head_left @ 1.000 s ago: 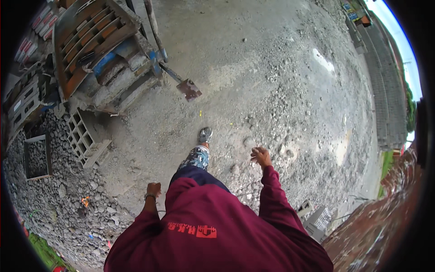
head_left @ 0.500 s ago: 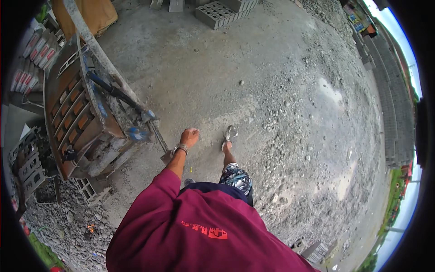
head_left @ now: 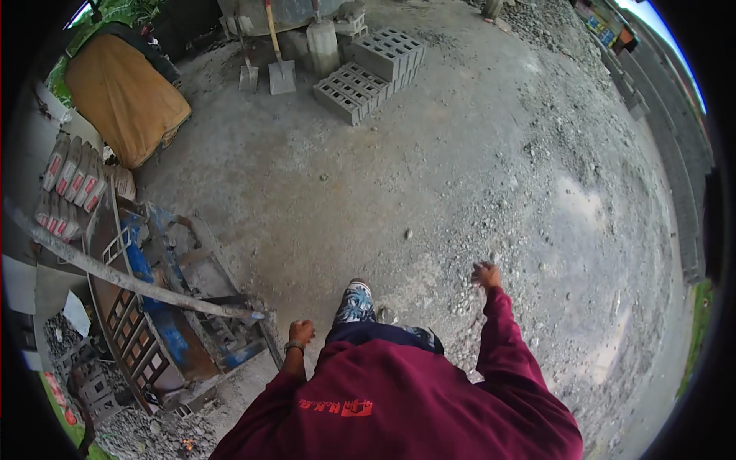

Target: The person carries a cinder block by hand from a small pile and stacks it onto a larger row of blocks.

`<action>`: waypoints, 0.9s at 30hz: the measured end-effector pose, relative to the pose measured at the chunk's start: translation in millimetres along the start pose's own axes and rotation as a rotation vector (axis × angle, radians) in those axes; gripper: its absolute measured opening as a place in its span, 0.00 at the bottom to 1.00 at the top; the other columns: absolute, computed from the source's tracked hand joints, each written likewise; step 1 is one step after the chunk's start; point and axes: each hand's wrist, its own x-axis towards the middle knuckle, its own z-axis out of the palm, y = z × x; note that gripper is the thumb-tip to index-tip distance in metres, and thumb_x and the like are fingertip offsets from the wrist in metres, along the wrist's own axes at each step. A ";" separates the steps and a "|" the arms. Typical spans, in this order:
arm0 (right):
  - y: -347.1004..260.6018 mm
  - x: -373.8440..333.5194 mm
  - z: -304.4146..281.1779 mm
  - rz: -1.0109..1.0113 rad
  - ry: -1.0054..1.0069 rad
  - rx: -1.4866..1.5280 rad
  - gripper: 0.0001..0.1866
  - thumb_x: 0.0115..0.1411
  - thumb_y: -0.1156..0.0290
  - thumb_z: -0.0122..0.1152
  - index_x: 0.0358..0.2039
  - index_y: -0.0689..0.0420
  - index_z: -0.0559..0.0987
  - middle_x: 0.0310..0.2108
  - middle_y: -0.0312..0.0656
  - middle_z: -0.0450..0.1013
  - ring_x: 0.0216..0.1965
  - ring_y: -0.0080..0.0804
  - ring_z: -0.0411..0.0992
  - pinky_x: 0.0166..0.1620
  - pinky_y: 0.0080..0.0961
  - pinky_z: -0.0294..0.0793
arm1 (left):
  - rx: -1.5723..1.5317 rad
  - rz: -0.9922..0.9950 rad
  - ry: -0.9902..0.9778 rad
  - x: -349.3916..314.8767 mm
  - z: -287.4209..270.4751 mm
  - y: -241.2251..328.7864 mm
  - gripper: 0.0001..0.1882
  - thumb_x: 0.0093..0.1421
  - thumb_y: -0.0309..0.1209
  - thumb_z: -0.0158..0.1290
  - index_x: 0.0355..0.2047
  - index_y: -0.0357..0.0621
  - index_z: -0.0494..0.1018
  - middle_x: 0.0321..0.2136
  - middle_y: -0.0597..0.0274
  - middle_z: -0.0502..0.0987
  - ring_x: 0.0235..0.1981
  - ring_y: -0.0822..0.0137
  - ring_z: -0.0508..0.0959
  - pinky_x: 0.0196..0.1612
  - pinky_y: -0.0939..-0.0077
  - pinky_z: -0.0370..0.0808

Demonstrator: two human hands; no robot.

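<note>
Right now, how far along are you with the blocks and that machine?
Done: grey concrete blocks sit stacked beside two shovels. In hand: nothing; the left hand is a loose fist near the blue-and-rust block machine, the right hand swings free over gravel. Left: unopened sacks lie piled.

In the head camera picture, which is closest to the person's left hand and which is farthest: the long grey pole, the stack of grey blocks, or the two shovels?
From the left hand:
1. The long grey pole, nearest; its tip ends just left of the hand.
2. The stack of grey blocks, far ahead near the top.
3. The two shovels, far ahead too, left of the blocks.
The blocks and shovels are too close to call.
</note>
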 end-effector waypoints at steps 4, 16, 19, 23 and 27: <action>-197.5 110.7 70.5 -0.202 -0.019 -0.120 0.18 0.57 0.64 0.55 0.38 0.68 0.77 0.25 0.45 0.75 0.24 0.31 0.74 0.26 0.26 0.76 | -0.076 -0.133 0.009 55.4 2.8 61.0 0.16 0.53 0.38 0.49 0.30 0.36 0.75 0.22 0.57 0.78 0.20 0.64 0.79 0.19 0.71 0.71; -258.1 304.9 136.2 0.458 -0.293 -0.406 0.19 0.56 0.58 0.58 0.39 0.62 0.76 0.27 0.47 0.77 0.19 0.35 0.76 0.17 0.27 0.70 | -0.307 0.051 0.055 277.4 10.8 467.8 0.16 0.56 0.39 0.48 0.32 0.36 0.73 0.24 0.58 0.77 0.22 0.67 0.78 0.22 0.73 0.72; -282.5 351.0 134.0 0.518 -0.139 -0.173 0.18 0.56 0.61 0.55 0.39 0.62 0.74 0.26 0.48 0.76 0.17 0.36 0.75 0.15 0.28 0.69 | -0.315 0.182 -0.016 331.1 -14.1 597.7 0.18 0.56 0.42 0.51 0.35 0.37 0.74 0.25 0.59 0.78 0.24 0.68 0.78 0.24 0.75 0.74; -315.9 440.3 141.9 0.611 -0.145 -0.248 0.17 0.56 0.60 0.56 0.36 0.63 0.75 0.26 0.48 0.76 0.17 0.36 0.75 0.16 0.29 0.69 | -0.181 0.249 0.029 399.3 -20.5 743.5 0.20 0.57 0.43 0.51 0.38 0.38 0.74 0.27 0.60 0.78 0.25 0.69 0.78 0.24 0.78 0.72; -351.8 557.3 158.2 0.608 -0.180 -0.243 0.17 0.57 0.59 0.55 0.34 0.63 0.75 0.26 0.48 0.76 0.18 0.35 0.75 0.16 0.30 0.69 | -0.254 0.231 0.049 460.9 4.4 838.3 0.20 0.58 0.43 0.50 0.41 0.38 0.73 0.29 0.60 0.78 0.26 0.69 0.78 0.25 0.78 0.72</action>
